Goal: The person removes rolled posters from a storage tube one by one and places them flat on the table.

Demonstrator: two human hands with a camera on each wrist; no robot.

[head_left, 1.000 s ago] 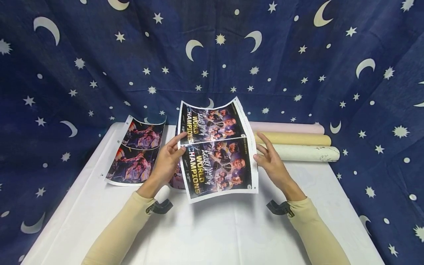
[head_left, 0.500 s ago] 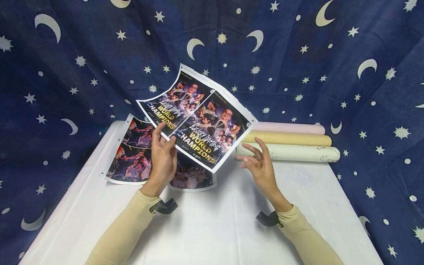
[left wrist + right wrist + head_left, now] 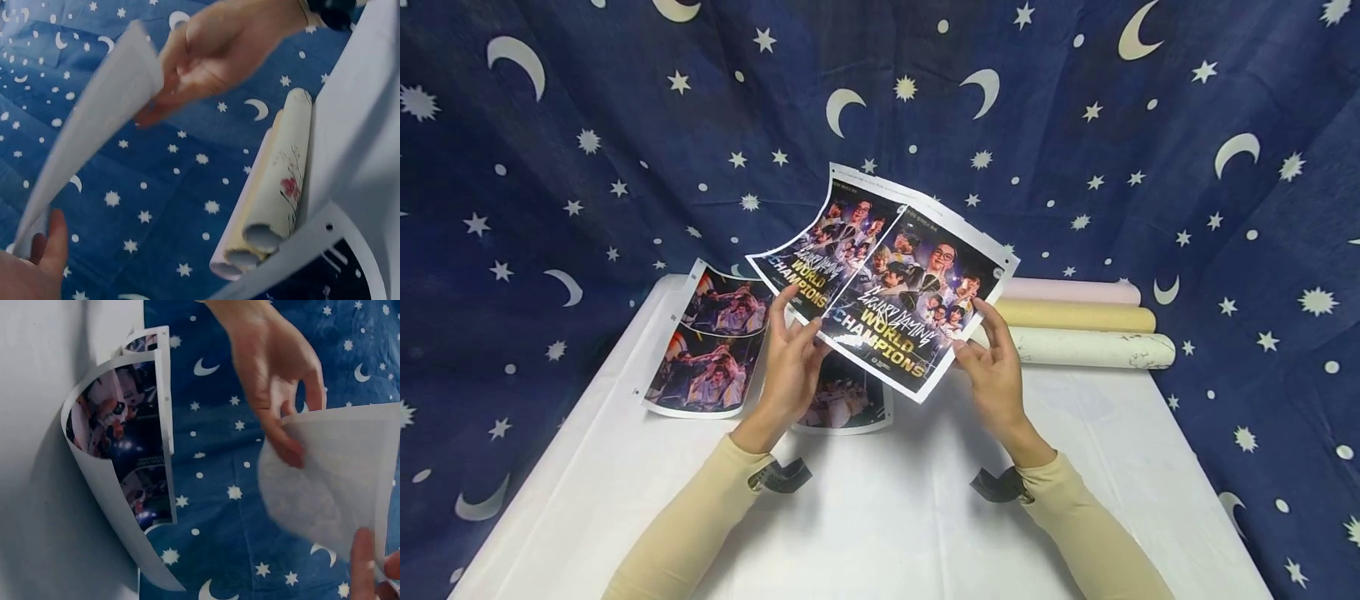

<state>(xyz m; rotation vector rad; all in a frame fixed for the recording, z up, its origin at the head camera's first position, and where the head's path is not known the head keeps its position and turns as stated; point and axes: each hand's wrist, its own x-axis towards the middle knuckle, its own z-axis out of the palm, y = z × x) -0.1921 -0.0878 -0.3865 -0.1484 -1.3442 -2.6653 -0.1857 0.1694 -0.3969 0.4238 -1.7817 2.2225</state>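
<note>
A glossy printed poster sheet (image 3: pixel 940 287), bearing two copies of a "World Champions" picture side by side, is held tilted above the table. My left hand (image 3: pixel 792 367) pinches its lower edge near the middle, thumb in front. At the right edge my right hand (image 3: pixel 997 383) pinches the sheet near the lower corner. In the left wrist view the poster's white back (image 3: pixel 94 119) faces the camera. The right wrist view also shows the sheet's pale back (image 3: pixel 331 481), between both hands. Under the held poster lies another printed sheet (image 3: pixel 842 400), mostly hidden.
A curled photo sheet (image 3: pixel 703 367) with two stacked pictures lies at the table's left. Three paper rolls lie at the back right: pink (image 3: pixel 1075 292), yellow (image 3: pixel 1082 317) and white floral (image 3: pixel 1097 348). Behind the white-covered table (image 3: pixel 880 533) hangs a blue moon-and-star cloth (image 3: pixel 700 108).
The poster has turned so that its lettering reads upright. My right hand let go of it, then took its right edge. My left hand kept hold while the sheet shifted slightly right and down.
</note>
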